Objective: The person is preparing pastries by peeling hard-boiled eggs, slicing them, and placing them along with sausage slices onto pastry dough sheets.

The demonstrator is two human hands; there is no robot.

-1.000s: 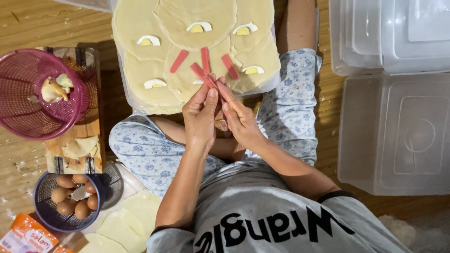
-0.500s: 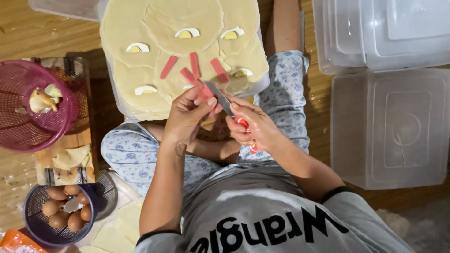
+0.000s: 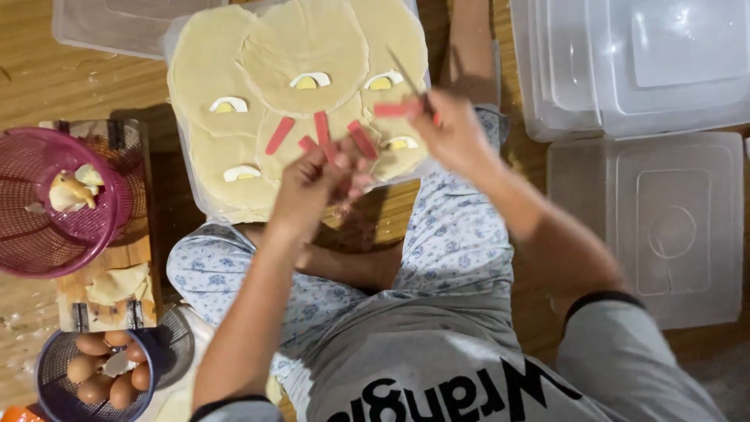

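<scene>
A clear tray holds several overlapping round dough sheets, topped with boiled egg slices and red sausage strips. My left hand hovers over the tray's near edge, fingers pinched on a red sausage piece. My right hand is raised over the tray's right side and grips a small knife. A cut red strip is held against the blade. My crossed legs in patterned blue trousers lie under both arms.
A pink basket with scraps sits on a wooden board at the left. Below it is a blue basket of brown eggs. Clear plastic boxes and lids are stacked at the right on the wooden floor.
My right hand has lifted up and to the right with the knife, carrying a red strip away from my left hand. The left hand stays near the tray's near edge.
</scene>
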